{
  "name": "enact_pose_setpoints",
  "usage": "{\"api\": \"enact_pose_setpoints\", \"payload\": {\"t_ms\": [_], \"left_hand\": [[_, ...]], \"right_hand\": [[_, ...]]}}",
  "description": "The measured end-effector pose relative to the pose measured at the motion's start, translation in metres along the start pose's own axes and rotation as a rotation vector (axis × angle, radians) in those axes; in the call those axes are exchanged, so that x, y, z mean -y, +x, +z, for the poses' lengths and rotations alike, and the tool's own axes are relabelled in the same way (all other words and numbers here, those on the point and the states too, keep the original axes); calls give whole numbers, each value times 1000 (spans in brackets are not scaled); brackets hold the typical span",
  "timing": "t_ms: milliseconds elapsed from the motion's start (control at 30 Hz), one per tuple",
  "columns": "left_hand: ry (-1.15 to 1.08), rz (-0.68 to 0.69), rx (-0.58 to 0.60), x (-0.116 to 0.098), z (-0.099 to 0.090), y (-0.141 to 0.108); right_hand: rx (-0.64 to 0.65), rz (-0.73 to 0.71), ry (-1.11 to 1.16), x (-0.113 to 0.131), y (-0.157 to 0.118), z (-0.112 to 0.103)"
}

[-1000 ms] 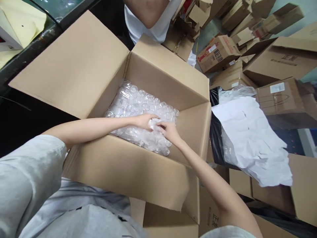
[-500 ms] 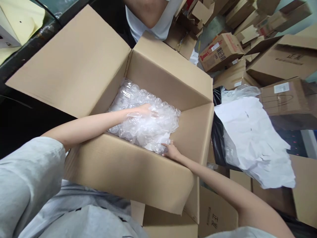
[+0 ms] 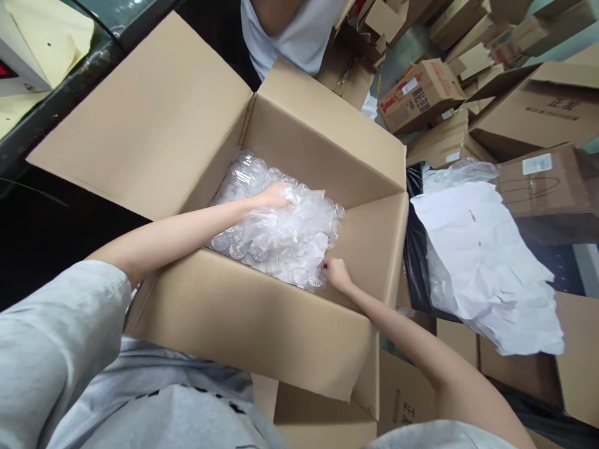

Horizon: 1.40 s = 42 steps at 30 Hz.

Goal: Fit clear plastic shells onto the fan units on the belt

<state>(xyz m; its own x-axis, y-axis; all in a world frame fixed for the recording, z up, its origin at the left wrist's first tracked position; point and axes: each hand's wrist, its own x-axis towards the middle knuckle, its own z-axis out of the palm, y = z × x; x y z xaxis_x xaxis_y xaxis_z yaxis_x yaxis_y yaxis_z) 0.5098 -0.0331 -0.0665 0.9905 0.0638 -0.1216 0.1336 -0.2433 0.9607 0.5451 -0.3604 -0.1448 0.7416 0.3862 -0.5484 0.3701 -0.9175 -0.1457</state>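
Note:
A big open cardboard box [image 3: 299, 137] stands in front of me, its flaps spread outward. Inside lie several clear plastic items with round, ribbed ends [image 3: 299, 275], packed side by side. Crumpled clear plastic film [image 3: 290, 221] covers their middle. My left hand [image 3: 275, 194] is at the film's upper left, its fingers partly hidden by the plastic and closed on it. At the near right corner of the contents, my right hand [image 3: 336, 273] has its fingers pinched together beside the round ends; whatever is between the fingertips is too small to name.
Crumpled white paper [image 3: 486, 262] lies over a black plastic bag [image 3: 415, 249] on the right. Other cardboard boxes [image 3: 421, 96] are piled behind it. Beyond the box is a person in a white top [image 3: 292, 40]. A dark table edge [image 3: 60, 100] runs along the upper left.
The film has been gathered up and shifted slightly upward with my left hand, showing more round ends at the near side. My right hand has moved right, its fingers now drawn together.

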Motion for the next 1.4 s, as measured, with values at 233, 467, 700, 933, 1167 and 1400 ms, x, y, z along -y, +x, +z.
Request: {"api": "enact_pose_setpoints", "payload": {"t_ms": [233,467,700,933,1167,1400], "left_hand": [[109,9,2,-9,-2,-12],[111,109,323,-27,-3,-28],[218,-53,-581,-26,-68,3],[232,-19,-562,-15,-67,10],[160,17,-520,-18,-55,7],[171,-35,-509,-20,-55,4]], "right_hand": [[-188,-215,212,36,-11,-76],[-416,-529,509,125,6,-115],[-357,-592,326,205,30,-49],[8,-673,-141,193,15,-28],[29,-296,-327,152,14,-63],[65,-530,-75,218,0,6]]}}
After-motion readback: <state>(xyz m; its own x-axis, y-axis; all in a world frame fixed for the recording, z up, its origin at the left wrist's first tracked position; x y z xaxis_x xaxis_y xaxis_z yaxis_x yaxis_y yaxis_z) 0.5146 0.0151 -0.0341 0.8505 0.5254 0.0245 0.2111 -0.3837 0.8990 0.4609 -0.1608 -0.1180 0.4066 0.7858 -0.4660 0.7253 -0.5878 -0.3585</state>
